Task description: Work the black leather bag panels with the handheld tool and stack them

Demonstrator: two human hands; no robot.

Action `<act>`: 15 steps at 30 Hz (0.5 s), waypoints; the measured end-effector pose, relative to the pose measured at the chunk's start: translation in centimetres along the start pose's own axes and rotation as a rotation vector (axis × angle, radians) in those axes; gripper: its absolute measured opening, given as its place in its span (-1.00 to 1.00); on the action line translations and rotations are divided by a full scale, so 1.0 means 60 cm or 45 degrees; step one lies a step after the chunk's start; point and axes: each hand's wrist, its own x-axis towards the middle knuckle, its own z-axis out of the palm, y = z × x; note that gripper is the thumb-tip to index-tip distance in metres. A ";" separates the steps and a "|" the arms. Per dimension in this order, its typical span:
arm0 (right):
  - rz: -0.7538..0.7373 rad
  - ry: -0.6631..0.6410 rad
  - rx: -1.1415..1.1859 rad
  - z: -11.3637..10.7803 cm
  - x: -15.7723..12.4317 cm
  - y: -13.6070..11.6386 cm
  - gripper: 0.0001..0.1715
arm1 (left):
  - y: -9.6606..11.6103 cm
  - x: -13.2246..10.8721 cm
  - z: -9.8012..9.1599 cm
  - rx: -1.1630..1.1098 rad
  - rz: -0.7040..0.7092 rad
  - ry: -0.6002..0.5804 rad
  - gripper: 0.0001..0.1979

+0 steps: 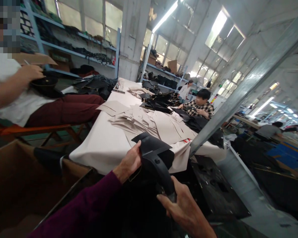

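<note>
A black leather-like piece (151, 145) with a pointed flap and a long curved strip hangs in front of me, over the near edge of the white-covered table. My left hand (132, 161) pinches its left edge, thumb on top. Around the lower end of the curved strip my right hand (182, 201) is closed, thumb on the left side. A small round dark spot shows on the strip between the hands. Dark material fills the space below, and its details are too dim to tell.
Pale cut sheets (139, 122) lie heaped on the white-covered table (94, 145). A metal post (228, 96) slants at the right. An open cardboard box (15, 172) stands at lower left. One person sits left; others work beyond the table.
</note>
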 end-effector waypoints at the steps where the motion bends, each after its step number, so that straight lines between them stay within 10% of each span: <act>1: 0.004 -0.003 -0.001 -0.001 -0.001 0.000 -0.81 | -0.001 -0.003 0.002 -0.002 -0.007 -0.037 -0.61; 15: 0.043 -0.030 0.126 -0.037 -0.044 0.008 -0.84 | -0.009 -0.004 0.009 0.107 0.057 0.015 -0.69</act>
